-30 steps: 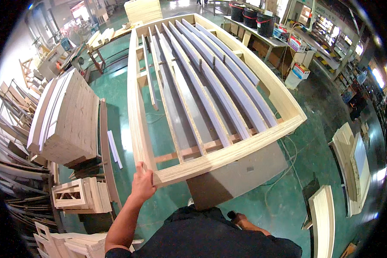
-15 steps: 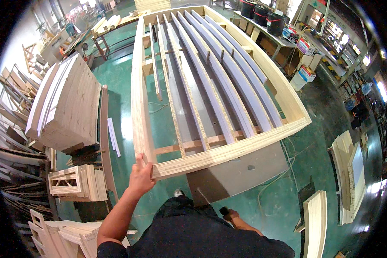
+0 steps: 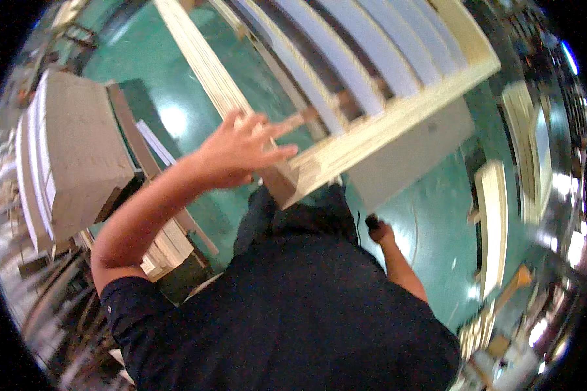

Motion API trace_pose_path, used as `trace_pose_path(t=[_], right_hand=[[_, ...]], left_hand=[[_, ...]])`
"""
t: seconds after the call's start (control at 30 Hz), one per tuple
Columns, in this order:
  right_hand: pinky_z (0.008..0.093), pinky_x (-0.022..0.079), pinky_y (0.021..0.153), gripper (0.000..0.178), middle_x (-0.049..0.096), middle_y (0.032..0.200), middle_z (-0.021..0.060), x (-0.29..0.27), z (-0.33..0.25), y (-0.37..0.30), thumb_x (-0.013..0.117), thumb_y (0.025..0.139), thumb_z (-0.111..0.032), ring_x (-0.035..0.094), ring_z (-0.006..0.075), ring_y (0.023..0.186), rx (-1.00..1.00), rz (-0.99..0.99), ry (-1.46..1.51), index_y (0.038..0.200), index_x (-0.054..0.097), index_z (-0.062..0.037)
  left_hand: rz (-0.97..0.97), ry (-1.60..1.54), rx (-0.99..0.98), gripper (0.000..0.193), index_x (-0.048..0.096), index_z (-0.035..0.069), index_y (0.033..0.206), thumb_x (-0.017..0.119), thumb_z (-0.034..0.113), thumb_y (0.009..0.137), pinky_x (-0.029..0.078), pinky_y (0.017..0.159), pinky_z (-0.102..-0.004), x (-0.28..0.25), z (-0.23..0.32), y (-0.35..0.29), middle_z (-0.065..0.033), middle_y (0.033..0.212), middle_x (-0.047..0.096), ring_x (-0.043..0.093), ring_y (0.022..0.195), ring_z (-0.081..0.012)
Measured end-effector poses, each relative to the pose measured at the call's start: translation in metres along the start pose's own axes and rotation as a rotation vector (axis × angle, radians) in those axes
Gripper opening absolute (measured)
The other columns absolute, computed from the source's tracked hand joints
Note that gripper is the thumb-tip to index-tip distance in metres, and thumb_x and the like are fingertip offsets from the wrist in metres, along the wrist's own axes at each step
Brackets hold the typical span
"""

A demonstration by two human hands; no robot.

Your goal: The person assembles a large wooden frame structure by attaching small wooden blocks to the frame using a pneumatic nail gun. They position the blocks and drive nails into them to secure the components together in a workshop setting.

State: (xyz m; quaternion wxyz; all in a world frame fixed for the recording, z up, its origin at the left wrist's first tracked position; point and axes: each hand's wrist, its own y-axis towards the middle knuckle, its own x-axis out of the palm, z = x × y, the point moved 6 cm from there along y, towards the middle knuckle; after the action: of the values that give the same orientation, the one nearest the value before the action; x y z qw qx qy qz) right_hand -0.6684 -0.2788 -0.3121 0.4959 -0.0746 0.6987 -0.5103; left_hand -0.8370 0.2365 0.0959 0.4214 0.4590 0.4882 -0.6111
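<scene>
My left hand (image 3: 238, 153) is at the near corner of a big pale wooden frame (image 3: 398, 120). Its fingers are spread over the corner, and blur hides how firmly they touch. Curved grey-white slats (image 3: 346, 55) run lengthwise inside the frame. Low at my right side, my right hand (image 3: 385, 232) is closed around a small black object (image 3: 372, 223), whose kind I cannot make out.
A grey panel (image 3: 411, 156) lies under the frame's near end. To the left stands a stack of curved boards (image 3: 78, 150), with pale strips (image 3: 155, 142) on the green floor (image 3: 176, 117) beside it. Curved wooden pieces (image 3: 492, 225) stand at the right.
The frame's near corner now appears closer to my body and farther right in view. My left hand has gone from gripping the corner to spread fingers over it. The right hand still holds the black object.
</scene>
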Motion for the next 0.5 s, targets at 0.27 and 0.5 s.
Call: trace_pose_path(t=[0.27, 0.5], right_hand=[[0.0502, 0.049, 0.097, 0.050, 0.065, 0.116, 0.0212, -0.137, -0.153, -0.176, 0.077, 0.077, -0.021, 0.058, 0.0429, 0.110, 0.254, 0.363, 0.764, 0.122, 0.064, -0.0045], [0.0425, 0.050, 0.089, 0.043, 0.060, 0.105, 0.0165, -0.295, -0.212, -0.245, 0.081, 0.079, -0.016, 0.059, 0.0378, 0.101, 0.010, 0.464, 0.737, 0.115, 0.063, -0.0033]], left_hand=[[0.043, -0.094, 0.483, 0.122, 0.034, 0.038, 0.160, 0.097, 0.036, 0.055, 0.038, 0.111, -0.0614, 0.011, -0.020, 0.053, -0.0128, 0.165, 0.030, 0.041, 0.144, -0.0377], [-0.042, -0.186, 0.652, 0.126, 0.038, 0.039, 0.158, 0.098, 0.033, 0.048, 0.041, 0.110, -0.0575, 0.016, -0.008, 0.065, -0.0132, 0.168, 0.027, 0.043, 0.143, -0.0395]])
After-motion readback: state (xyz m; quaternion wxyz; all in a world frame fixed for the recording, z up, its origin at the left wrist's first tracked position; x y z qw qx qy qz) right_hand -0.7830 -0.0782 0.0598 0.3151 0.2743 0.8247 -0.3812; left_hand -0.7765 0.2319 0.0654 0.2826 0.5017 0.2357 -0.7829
